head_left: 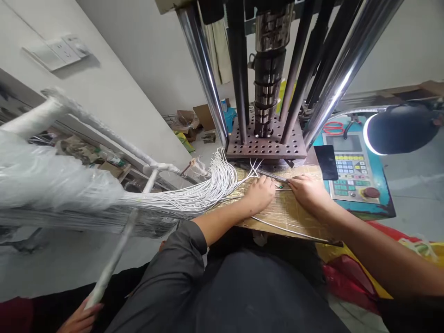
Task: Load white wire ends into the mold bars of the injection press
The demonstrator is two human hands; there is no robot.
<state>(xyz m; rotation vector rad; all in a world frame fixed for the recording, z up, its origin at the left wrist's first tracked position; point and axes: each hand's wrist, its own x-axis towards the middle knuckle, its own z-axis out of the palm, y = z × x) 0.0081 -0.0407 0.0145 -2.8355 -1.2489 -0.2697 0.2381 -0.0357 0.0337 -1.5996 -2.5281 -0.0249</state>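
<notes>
Taped cardboard covers the surface (294,217) under a vertical press with a perforated plate (267,143) at 12 o'clock. Left hand (258,194) is curled, pressing white wires (194,196) flat so they stay aligned; the bundle fans away toward 9 o'clock. Right hand (307,192) pinches a thin metal tool (274,175) just beside it, angled toward the wire ends. Control panel (350,171) sits at 2 o'clock.

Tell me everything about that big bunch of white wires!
The bunch of white wires is many thin, white-coated strands lying side by side. It hangs over a white wrapped rack on the left, fans out in a curve, and its ends reach the brown taped board under the press. The left hand rests on a few strands there; the right hand touches them too.
</notes>
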